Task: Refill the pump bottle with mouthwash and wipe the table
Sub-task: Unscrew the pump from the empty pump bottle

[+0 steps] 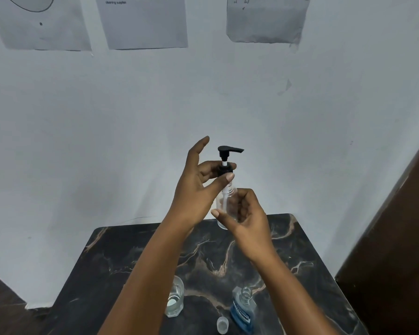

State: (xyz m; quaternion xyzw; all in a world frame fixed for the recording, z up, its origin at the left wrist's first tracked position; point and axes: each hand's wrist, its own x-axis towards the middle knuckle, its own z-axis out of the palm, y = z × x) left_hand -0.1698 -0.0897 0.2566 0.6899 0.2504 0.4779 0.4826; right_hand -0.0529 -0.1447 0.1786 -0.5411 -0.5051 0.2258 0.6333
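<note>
I hold a clear pump bottle (224,204) up above the far edge of the dark marble table (300,252). My right hand (246,213) grips its body from the right. My left hand (198,184) pinches the black collar of the pump head (228,155) between thumb and fingers; the index finger points up. The collar sits above the bottle neck, and the white dip tube shows below it. The bottle looks empty. An open blue mouthwash bottle (243,310) stands near the table's front, with its clear cap (222,324) lying beside it.
A clear glass (176,298) with a little liquid stands left of the mouthwash bottle, partly behind my left forearm. A pale wall with taped paper sheets (143,22) rises behind the table. A dark wooden panel (397,238) stands at the right.
</note>
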